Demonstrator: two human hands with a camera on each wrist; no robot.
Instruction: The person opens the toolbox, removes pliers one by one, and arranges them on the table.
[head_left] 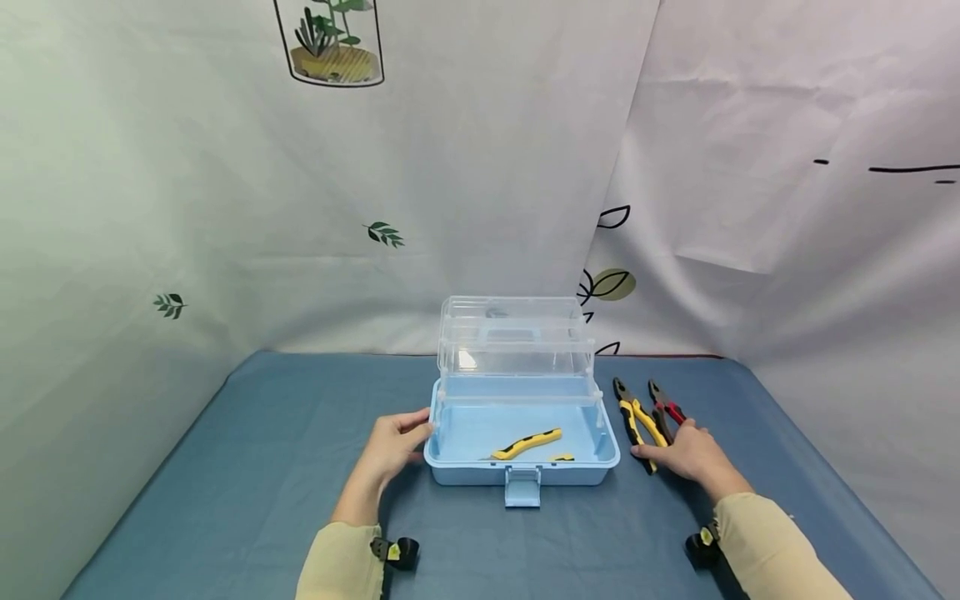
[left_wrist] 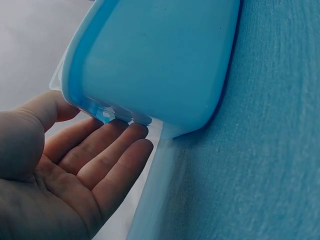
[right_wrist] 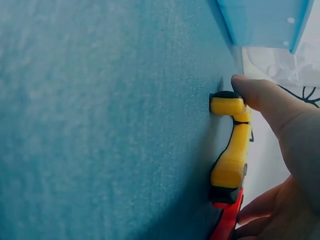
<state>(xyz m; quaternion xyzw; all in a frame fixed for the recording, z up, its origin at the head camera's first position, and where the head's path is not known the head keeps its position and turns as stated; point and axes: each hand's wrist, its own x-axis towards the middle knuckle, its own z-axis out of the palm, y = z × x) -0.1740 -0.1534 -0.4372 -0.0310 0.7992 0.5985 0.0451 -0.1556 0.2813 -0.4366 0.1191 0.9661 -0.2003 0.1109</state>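
Observation:
My left hand [head_left: 395, 446] is at the left side of a light blue toolbox [head_left: 522, 474], thumb by the rim and fairly straight fingertips against the outer wall [left_wrist: 160, 60]. Inside lies a tool with a curved yellow-and-black handle [head_left: 528, 443]; a small yellow-and-black piece [head_left: 562, 457] shows beside it, partly hidden by the front wall. Right of the box, my right hand [head_left: 692, 457] spreads over two pliers. Its thumb touches the yellow-and-black handle of one pair of pliers [right_wrist: 232, 170], and its fingers are at the red handle of the other pliers [head_left: 675, 413].
A clear lid [head_left: 517, 358] stands raised at the back of the toolbox, and its front latch [head_left: 522, 487] hangs down. Blue cloth [head_left: 247, 483] covers the table. Pale printed curtains [head_left: 480, 167] close off the back and sides.

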